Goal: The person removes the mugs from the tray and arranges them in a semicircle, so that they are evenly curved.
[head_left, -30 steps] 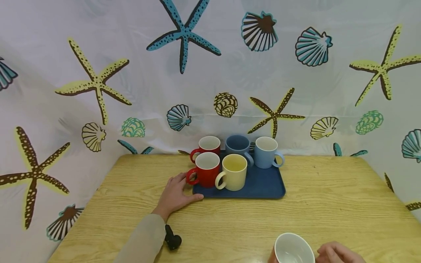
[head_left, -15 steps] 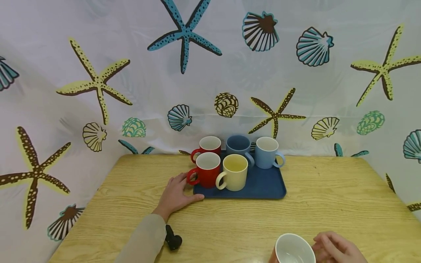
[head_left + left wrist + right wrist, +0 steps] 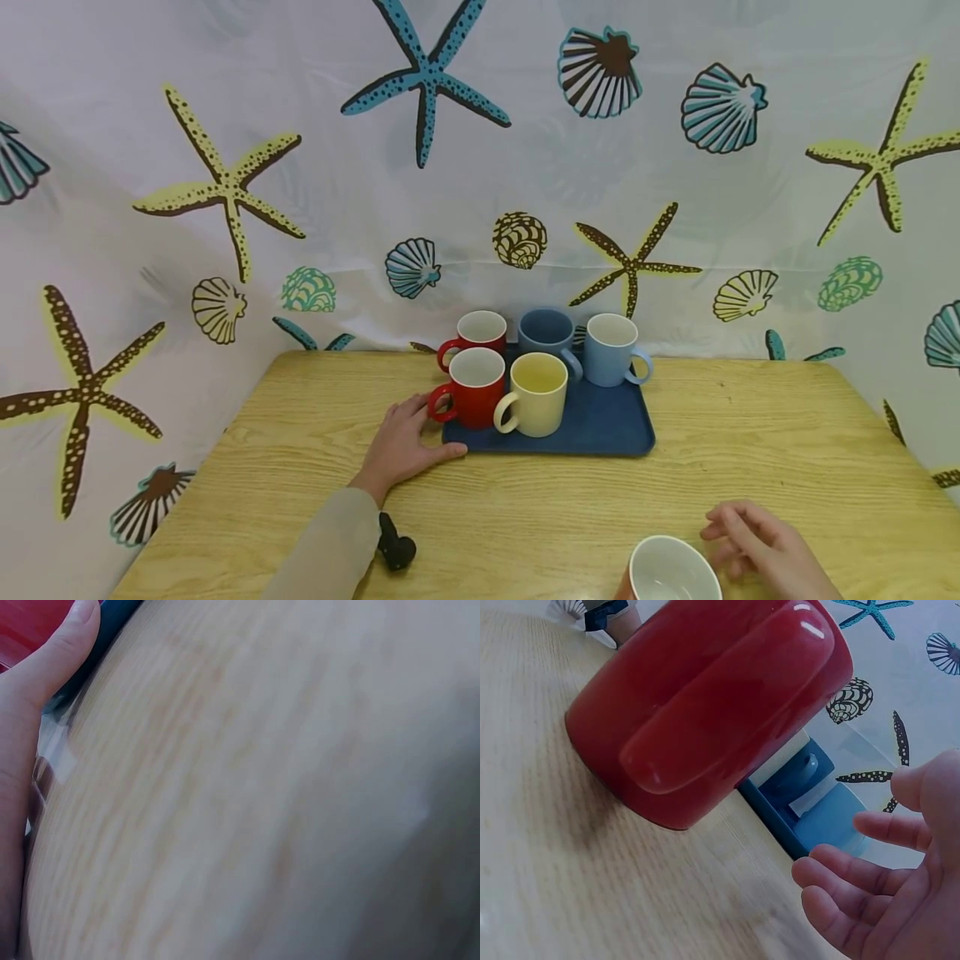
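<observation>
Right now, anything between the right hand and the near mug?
Nothing visible. The right wrist view shows a gap between the right hand and the near mug; the tray sits farther back.

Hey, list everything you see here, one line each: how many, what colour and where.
Table: one, pale wood, foreground
Cloth: one, white with starfish-and-shell print, behind the table
Tray: one, navy, table's far side
Red mugs: two, red, tray's left side
Cream mug: one, cream, tray's front
Blue mug: one, mid blue, tray's rear middle
Light blue mug: one, pale blue, tray's rear right
Loose mug: one, red, near side of table
Black object: one, black, lower left of head view
Left sleeve: one, beige, beside the black object
Left grip: one, at tray's front left corner
Right grip: one, right of the loose mug
</observation>
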`<state>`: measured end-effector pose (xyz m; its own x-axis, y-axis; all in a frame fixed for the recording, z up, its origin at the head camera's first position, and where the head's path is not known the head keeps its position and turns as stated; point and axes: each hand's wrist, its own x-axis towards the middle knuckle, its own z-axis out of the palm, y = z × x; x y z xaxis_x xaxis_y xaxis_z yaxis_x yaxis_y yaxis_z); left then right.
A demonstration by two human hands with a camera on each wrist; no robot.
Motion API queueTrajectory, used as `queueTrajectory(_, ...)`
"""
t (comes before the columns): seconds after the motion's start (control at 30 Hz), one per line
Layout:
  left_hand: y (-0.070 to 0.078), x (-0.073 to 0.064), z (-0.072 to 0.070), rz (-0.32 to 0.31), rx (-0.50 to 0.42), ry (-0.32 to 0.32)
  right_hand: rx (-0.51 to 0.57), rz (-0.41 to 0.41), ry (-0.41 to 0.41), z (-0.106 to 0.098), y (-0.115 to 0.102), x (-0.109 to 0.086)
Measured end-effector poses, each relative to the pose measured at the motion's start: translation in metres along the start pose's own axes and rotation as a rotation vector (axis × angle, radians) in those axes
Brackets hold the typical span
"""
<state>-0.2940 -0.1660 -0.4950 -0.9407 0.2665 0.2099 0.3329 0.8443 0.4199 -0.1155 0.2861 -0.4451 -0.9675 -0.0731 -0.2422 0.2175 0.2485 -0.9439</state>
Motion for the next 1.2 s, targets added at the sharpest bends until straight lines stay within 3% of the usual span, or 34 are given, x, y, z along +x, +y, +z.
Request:
queueTrajectory(0.17, 0.0, 0.0, -0.001, 0.004, 0.001, 0.004, -0.037, -0.05, -0.008, 0.001, -0.003, 0.005)
queueTrajectory(0.43, -0.001, 0.001, 0.0, -0.004, 0.007, 0.005, -0.044, -0.02, -0.028, 0.001, -0.005, 0.016)
queueTrajectory(0.77, -0.002, 0.002, 0.002, -0.008, 0.0, 0.011, -0.07, -0.041, 0.052, 0.004, -0.012, 0.028)
queueTrajectory(1.0, -0.004, 0.002, 0.003, -0.009, -0.002, 0.013, -0.055, -0.076, 0.03, 0.005, -0.015, 0.037)
queueTrajectory(1.2, -0.005, 0.003, 0.005, -0.009, -0.005, 0.01, -0.039, -0.06, 0.052, 0.008, -0.021, 0.045)
